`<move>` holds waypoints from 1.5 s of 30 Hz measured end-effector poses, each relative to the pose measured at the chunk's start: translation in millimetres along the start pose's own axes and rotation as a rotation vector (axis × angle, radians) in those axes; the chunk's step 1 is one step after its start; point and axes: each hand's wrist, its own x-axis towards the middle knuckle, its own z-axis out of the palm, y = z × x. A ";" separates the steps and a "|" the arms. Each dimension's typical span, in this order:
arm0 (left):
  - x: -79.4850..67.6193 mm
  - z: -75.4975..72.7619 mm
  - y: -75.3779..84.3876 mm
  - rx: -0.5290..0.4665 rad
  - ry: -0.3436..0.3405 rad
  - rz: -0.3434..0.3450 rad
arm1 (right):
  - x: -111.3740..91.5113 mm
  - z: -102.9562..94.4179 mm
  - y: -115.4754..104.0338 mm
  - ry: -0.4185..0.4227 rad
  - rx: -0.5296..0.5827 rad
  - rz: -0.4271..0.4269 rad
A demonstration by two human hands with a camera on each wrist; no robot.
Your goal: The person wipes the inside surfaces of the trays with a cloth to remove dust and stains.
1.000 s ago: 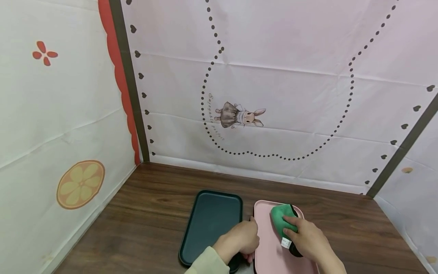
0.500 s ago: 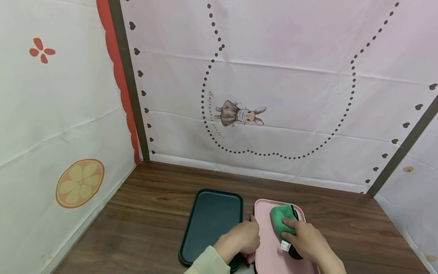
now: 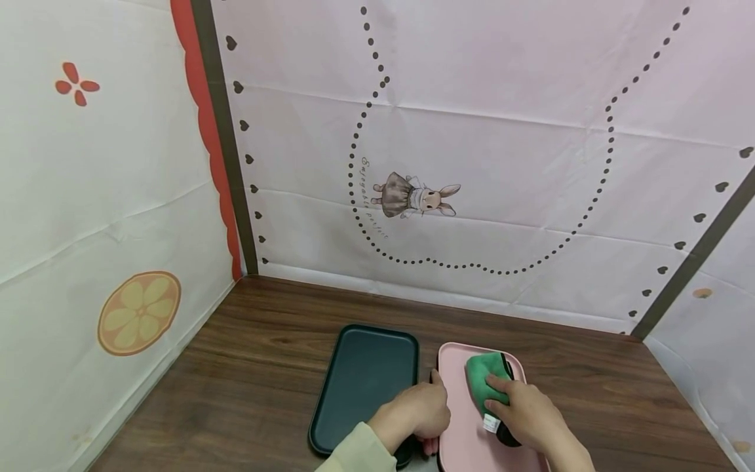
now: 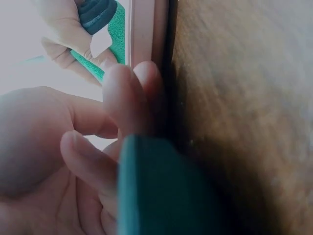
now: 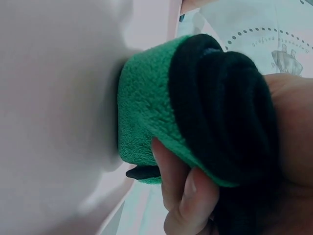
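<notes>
A folded green cloth [image 3: 483, 370] is clamped in the right hand [image 3: 533, 414], on the pink tray [image 3: 463, 429] beneath its fingers [image 3: 500, 381]. Whether the tray's edge is gripped by the left hand [image 3: 419, 410] cannot be told.

Gripping with the right hand [image 3: 531, 414], fingers [image 5: 171, 174] bent; holding the left hand [image 3: 419, 408] nearby, back upward, one digit [image 3: 436, 378] stretched forward (pale sleeve [image 3: 362, 451] just behind).
</notes>
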 end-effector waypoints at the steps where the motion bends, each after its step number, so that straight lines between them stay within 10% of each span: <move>1: 0.0 0.3 -0.1 0.003 -0.001 -0.001 | -0.3 0.3 0.2 0.002 -0.001 0.001; 45: 2.0 0.9 -2.1 -0.001 -0.030 0.008 | -2.2 0.6 -4.0 -0.021 -0.048 -0.105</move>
